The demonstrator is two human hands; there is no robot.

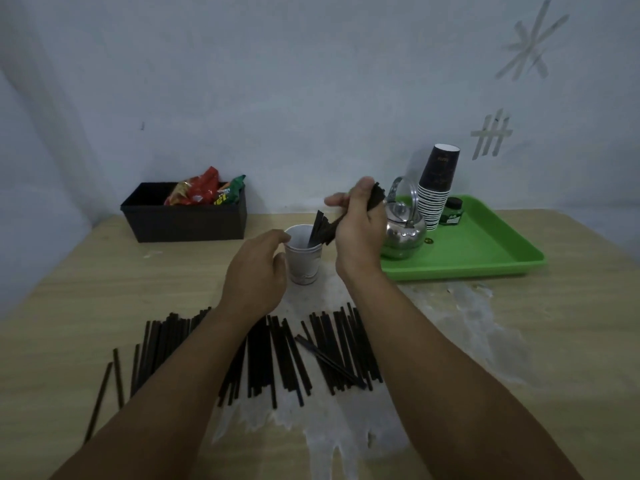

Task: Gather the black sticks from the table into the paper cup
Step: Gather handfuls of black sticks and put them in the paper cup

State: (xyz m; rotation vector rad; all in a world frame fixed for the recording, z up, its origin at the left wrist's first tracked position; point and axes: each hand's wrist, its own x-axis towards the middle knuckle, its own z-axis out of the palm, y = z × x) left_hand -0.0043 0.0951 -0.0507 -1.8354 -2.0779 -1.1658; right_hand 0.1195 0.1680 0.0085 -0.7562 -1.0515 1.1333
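Observation:
A white paper cup (304, 261) stands upright at the middle of the table. My right hand (358, 225) is shut on a bundle of black sticks (320, 228), tilted with their lower ends inside the cup's mouth. My left hand (258, 268) curls around the cup's left side, fingers at its rim. Several more black sticks (287, 351) lie in a loose row on the table in front of the cup, partly hidden under both forearms. A few stray sticks (117, 375) lie apart at the far left.
A green tray (485, 251) at the right holds a metal kettle (403, 233), a stack of dark paper cups (436, 188) and a small green jar (452, 211). A black box (187, 220) with snack packets stands at the back left. White smears mark the tabletop.

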